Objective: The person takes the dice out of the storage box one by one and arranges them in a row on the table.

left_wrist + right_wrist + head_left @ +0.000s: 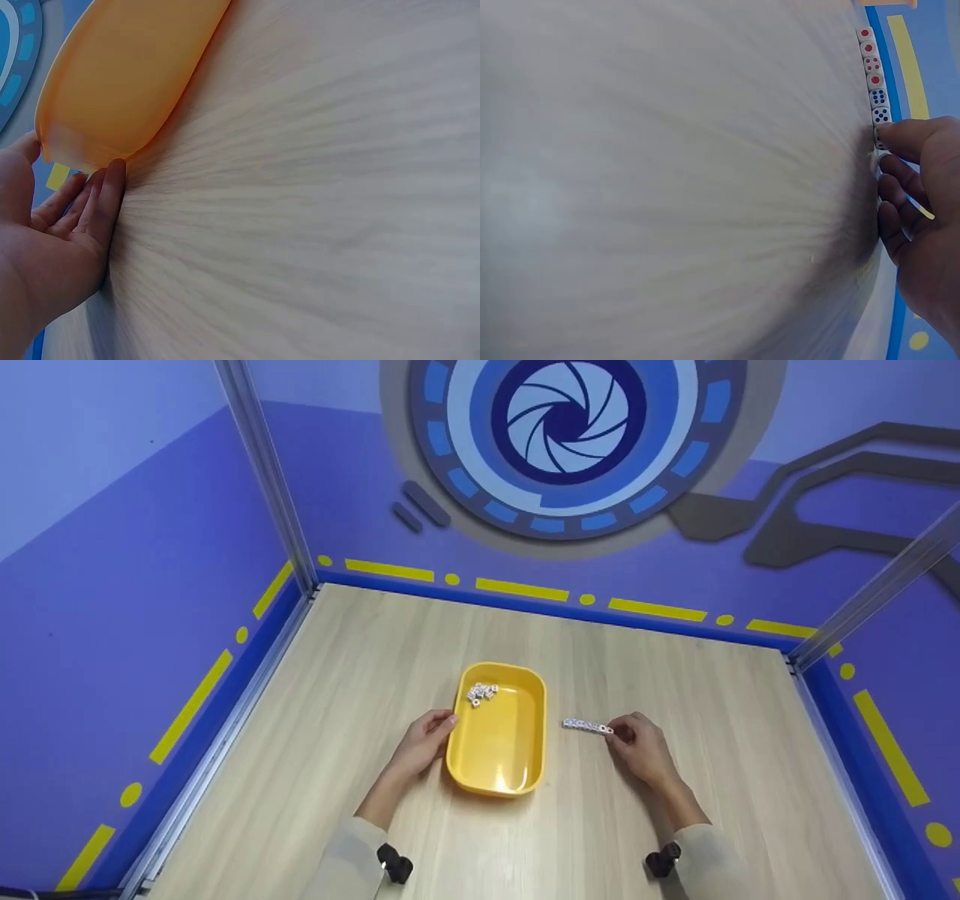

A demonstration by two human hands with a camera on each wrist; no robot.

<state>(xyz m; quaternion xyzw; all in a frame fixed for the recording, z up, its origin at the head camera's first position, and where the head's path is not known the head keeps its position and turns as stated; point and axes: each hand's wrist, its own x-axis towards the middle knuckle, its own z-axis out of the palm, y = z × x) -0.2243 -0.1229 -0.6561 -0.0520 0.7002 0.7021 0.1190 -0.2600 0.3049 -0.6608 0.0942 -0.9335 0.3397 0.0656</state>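
Note:
My left hand point(420, 745) holds the left side of a yellow plastic tray point(496, 746), thumb at its rim and fingers against the outer wall. Inside the tray, a small cluster of white dice point(480, 693) lies near the upper left corner. To the right of the tray, several white dice form a straight row point(585, 726) on the tabletop. My right hand point(643, 750) pinches the die at the row's right end between thumb and fingers. Red and blue pips show on the row of dice point(875, 80) in the right wrist view.
A light wood-grain tabletop point(360, 660) carries everything. Blue printed panels point(337, 487) wall it at the back and sides, with metal posts point(270, 472) at the corners. Black wrist devices point(395, 864) sit at both sleeves.

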